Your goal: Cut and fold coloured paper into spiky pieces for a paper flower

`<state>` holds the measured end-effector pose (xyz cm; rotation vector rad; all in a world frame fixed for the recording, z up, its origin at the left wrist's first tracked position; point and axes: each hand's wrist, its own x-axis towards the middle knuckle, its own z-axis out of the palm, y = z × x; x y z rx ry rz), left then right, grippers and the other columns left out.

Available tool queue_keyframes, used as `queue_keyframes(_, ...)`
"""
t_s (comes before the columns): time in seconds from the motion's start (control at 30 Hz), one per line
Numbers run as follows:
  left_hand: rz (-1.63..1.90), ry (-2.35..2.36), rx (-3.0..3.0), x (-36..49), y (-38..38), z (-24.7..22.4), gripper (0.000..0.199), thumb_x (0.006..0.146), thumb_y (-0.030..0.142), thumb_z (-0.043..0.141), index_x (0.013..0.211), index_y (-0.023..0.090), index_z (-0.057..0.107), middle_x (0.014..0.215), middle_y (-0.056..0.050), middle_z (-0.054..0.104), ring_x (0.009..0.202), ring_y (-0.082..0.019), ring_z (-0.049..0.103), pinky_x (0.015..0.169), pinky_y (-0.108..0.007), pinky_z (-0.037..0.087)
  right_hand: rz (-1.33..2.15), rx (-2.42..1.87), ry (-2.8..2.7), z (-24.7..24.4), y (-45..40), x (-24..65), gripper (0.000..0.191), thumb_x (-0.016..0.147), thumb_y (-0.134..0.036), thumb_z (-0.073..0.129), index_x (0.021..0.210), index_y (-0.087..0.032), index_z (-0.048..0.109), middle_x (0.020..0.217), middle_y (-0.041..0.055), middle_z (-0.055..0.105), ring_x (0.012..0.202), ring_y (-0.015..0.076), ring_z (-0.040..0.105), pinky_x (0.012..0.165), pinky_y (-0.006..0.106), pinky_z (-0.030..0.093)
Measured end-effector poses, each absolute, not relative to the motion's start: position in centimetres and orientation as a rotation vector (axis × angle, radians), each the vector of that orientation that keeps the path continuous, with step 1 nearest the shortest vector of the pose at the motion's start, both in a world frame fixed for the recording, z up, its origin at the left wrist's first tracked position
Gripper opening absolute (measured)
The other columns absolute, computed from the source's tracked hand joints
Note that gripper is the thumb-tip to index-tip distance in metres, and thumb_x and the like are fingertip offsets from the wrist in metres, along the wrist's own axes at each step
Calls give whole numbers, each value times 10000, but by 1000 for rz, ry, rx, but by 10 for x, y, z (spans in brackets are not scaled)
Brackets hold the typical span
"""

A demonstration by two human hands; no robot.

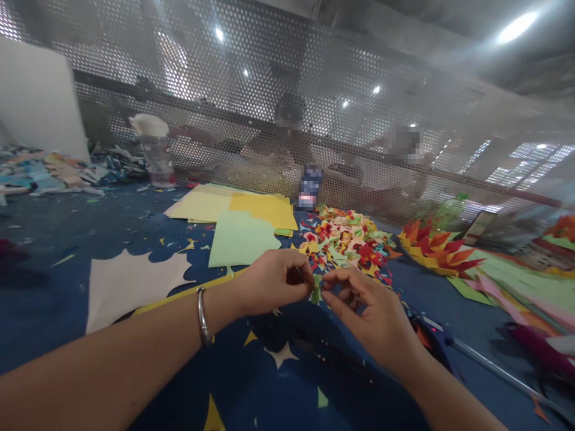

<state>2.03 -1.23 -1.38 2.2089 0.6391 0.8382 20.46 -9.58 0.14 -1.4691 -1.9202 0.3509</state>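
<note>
My left hand [281,281], with a silver bracelet at the wrist, pinches a small green paper piece [316,290] between thumb and forefinger. Close by on its other side is my right hand [371,305], fingers curled, thumb and forefinger tips a little apart. Whether those tips touch the green piece is hard to make out. Just beyond both hands lies a heap of small multicoloured paper cut-outs [354,239]. A pale green sheet [242,239] with a scalloped edge lies past my left hand, and a pale pink cut sheet [130,281] is near my left forearm.
Yellow sheets [263,206], a propped phone [309,188] and a lidded cup [155,152] stand towards the perforated screen [224,78]. At right are an orange-and-yellow paper flower [440,248] and a metal rod [494,365]. Paper scraps [281,355] dot the blue table.
</note>
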Motion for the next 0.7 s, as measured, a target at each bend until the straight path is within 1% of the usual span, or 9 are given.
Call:
queue_keyframes(0.1,857,659,2192,20,-11,-14,75,715,183,541,760,169,600,757,4,590,629,-87,543,570,-198,423,394,-1487,-1887,0,-95,206,204,832,-308,572,1023,-238,558,735,-6,593,583,127,532,538,244,456)
queue_keyframes(0.17,898,689,2190,20,-11,-13,69,713,189,547,756,165,595,757,1,582,643,-93,545,586,-204,429,400,-1488,-1865,0,-95,206,218,828,-311,576,1032,-237,551,746,-6,596,563,120,521,531,244,454)
queue_keyframes(0.27,967,722,2180,20,-12,-10,64,720,200,545,749,165,590,752,-1,578,659,-98,550,606,-211,437,398,-1496,-1853,0,-95,205,233,825,-315,578,1042,-237,546,759,-5,597,563,119,513,524,242,446)
queue_keyframes(0.4,1012,734,2153,21,-14,-8,60,721,215,549,724,166,582,742,1,575,653,-101,549,600,-214,434,411,-1520,-1862,0,-94,203,228,830,-320,572,1040,-233,550,706,-13,575,564,124,503,504,233,424)
queue_keyframes(0.53,1003,750,2071,22,-14,-10,47,712,221,562,728,177,570,711,12,585,629,-100,546,580,-213,426,396,-1507,-1848,-2,-92,205,191,835,-315,570,1011,-242,554,818,-2,615,571,113,500,529,234,433)
queue_keyframes(0.7,917,684,1974,23,-15,-12,84,720,254,580,736,173,564,687,9,594,613,-103,551,561,-217,425,465,-1466,-1821,-2,-93,206,160,857,-319,544,1001,-247,550,809,-7,616,579,114,527,528,234,441)
